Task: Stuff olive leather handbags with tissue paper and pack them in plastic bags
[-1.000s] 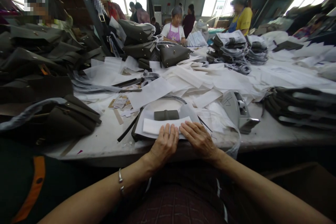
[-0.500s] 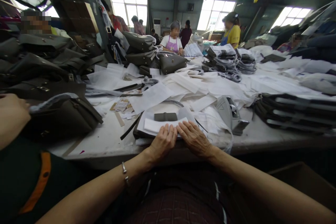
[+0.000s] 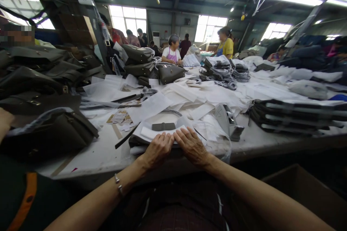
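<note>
A dark bag [image 3: 135, 140] lies flat at the table's front edge, with white sheet padding [image 3: 148, 133] on top and a short olive strap piece [image 3: 163, 126] behind the padding. My left hand [image 3: 159, 148] rests on the padding's near edge, its fingers bent and close together. Beside it, almost touching, my right hand [image 3: 191, 147] lies on the padding's right part with its fingers stretched forward. Both sets of fingertips press on the white layer; nothing shows under the palms. A thin dark strap [image 3: 125, 138] sticks out on the bag's left.
A tape dispenser [image 3: 229, 121] stands to the right, beyond it a stack of dark bag parts [image 3: 287, 117]. Finished dark bags [image 3: 62, 130] pile up on the left, near another person's hand [image 3: 4, 121]. White sheets [image 3: 151, 106] cover the table behind; several people work farther back.
The view has tilted up and shifted, so the scene sits lower and further left. Both hands keep nearly the same place on the padding. The other person's hand at left shows less.
</note>
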A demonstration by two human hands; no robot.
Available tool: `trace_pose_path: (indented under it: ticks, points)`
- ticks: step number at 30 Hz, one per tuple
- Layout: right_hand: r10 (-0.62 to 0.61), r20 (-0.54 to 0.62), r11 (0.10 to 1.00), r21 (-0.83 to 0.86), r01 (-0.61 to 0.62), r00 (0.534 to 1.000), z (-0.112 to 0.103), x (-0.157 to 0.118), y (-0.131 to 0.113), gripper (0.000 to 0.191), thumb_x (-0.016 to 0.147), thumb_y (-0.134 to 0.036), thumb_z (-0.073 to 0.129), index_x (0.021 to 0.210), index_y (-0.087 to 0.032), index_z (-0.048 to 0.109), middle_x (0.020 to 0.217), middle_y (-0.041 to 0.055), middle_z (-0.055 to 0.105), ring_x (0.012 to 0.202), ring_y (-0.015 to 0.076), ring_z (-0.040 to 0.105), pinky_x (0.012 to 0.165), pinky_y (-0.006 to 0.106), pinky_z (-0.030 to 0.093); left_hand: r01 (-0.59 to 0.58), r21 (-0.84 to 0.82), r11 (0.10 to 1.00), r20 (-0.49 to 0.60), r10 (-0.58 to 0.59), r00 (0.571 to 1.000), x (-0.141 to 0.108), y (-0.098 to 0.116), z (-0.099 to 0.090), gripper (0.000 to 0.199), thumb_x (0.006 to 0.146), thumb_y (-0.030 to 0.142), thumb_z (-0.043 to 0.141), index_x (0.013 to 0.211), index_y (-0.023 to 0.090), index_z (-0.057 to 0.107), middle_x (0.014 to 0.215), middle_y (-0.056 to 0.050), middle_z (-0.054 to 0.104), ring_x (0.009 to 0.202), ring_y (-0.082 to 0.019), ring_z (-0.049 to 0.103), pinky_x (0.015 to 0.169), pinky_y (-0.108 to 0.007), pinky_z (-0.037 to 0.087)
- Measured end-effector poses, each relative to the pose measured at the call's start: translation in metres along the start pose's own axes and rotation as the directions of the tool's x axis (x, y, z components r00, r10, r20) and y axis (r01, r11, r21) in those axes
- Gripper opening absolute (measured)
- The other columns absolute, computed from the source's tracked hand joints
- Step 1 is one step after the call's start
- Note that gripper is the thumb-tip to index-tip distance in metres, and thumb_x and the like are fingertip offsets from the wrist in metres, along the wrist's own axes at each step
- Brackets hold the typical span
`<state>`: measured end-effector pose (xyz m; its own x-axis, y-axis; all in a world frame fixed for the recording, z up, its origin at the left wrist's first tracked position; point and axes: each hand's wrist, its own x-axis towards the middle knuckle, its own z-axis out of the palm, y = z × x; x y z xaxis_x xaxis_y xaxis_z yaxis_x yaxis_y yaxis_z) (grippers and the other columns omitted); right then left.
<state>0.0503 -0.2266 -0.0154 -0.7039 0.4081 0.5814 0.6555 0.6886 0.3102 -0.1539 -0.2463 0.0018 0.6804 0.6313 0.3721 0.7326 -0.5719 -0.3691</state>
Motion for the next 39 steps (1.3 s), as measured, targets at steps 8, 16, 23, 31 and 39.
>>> trace_pose_path:
  ticks: [8, 16, 23, 31, 39]
  points:
    - [-0.038, 0.010, 0.990, 0.139, 0.036, 0.999, 0.001, 0.015, -0.015, 0.021, 0.096, -0.013, 0.042, 0.111, -0.012, 0.057, 0.104, 0.0123, 0.066, 0.092, 0.0229, 0.060, 0.081, 0.039, 0.047, 0.126, 0.037, 0.991, -0.226, -0.114, 0.967, -0.028, 0.007, 0.017, 0.038, 0.091, 0.006, 0.035, 0.122, 0.009, 0.057, 0.124, -0.015, 0.064, 0.120, -0.027, 0.057, 0.104, -0.045, 0.040]
    - [0.067, 0.042, 0.912, 0.402, -0.078, 0.997, -0.024, 0.016, 0.020, 0.022, 0.094, -0.028, 0.054, 0.113, -0.016, 0.056, 0.106, 0.0079, 0.069, 0.097, 0.0208, 0.062, 0.087, 0.034, 0.045, 0.098, 0.011, 0.995, -0.297, -0.090, 0.951, -0.013, 0.003, 0.018, 0.033, 0.092, 0.005, 0.036, 0.115, 0.011, 0.060, 0.108, -0.012, 0.070, 0.102, -0.023, 0.066, 0.088, -0.037, 0.048]
    - [0.577, 0.078, 0.816, -0.102, -0.569, 0.813, -0.011, -0.043, 0.125, 0.024, 0.090, -0.024, 0.059, 0.111, -0.015, 0.065, 0.110, 0.0148, 0.069, 0.105, 0.0292, 0.059, 0.091, 0.042, 0.040, 0.128, -0.060, 0.990, -0.358, -0.141, 0.923, -0.019, -0.010, 0.005, 0.034, 0.091, 0.008, 0.041, 0.120, 0.013, 0.058, 0.113, -0.010, 0.071, 0.107, -0.023, 0.065, 0.095, -0.036, 0.046]
    - [0.606, 0.216, 0.795, -0.127, -0.593, 0.766, -0.027, -0.097, 0.136, 0.021, 0.092, -0.029, 0.060, 0.106, -0.017, 0.070, 0.102, 0.0088, 0.072, 0.096, 0.0243, 0.063, 0.086, 0.035, 0.041, 0.152, -0.110, 0.982, -0.349, -0.181, 0.920, -0.022, -0.013, 0.004, 0.034, 0.092, 0.014, 0.044, 0.123, 0.012, 0.057, 0.117, -0.011, 0.069, 0.107, -0.024, 0.065, 0.099, -0.038, 0.045]
    - [0.518, 0.304, 0.841, -0.011, -0.541, 0.799, -0.022, -0.100, 0.097, 0.012, 0.092, -0.023, 0.060, 0.091, -0.020, 0.071, 0.088, 0.0053, 0.070, 0.089, 0.0207, 0.060, 0.082, 0.033, 0.042, 0.151, -0.129, 0.980, -0.352, -0.187, 0.917, -0.020, -0.017, 0.003, 0.034, 0.093, 0.016, 0.044, 0.124, 0.013, 0.057, 0.116, -0.011, 0.070, 0.105, -0.023, 0.066, 0.098, -0.037, 0.046]
